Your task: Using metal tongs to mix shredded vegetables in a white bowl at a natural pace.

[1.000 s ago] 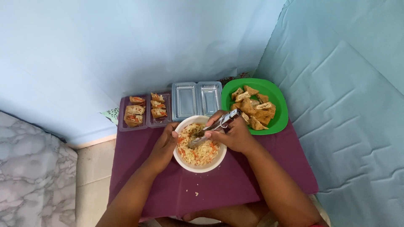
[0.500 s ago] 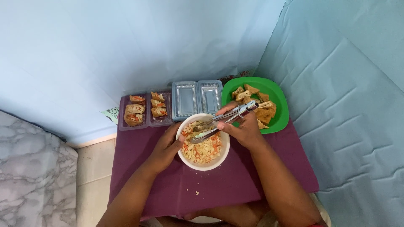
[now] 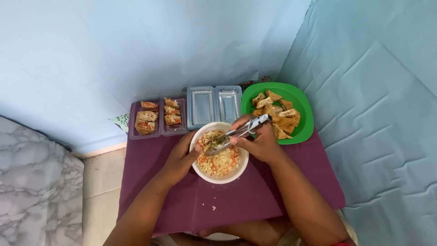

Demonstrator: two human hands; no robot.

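Observation:
A white bowl [image 3: 236,172] of shredded vegetable filling sits in the middle of a purple-covered table [image 3: 255,200]. My left hand [image 3: 181,156] holds the bowl's left rim. My right hand [image 3: 258,142] grips metal tongs [image 3: 236,135], whose tips rest in the filling. A green plate [image 3: 302,103] of fried tofu pieces stands at the back right, just beyond my right hand.
Two clear plastic containers lie at the back: the left one [image 3: 157,118] holds several stuffed tofu pieces, the right one [image 3: 214,105] is empty. Light blue sheets cover the wall behind and to the right. A marble-patterned surface [image 3: 36,191] lies left of the table.
The bowl and both hands have shifted slightly. The tongs rose up out of the filling half a second ago and now their tips dip back into it.

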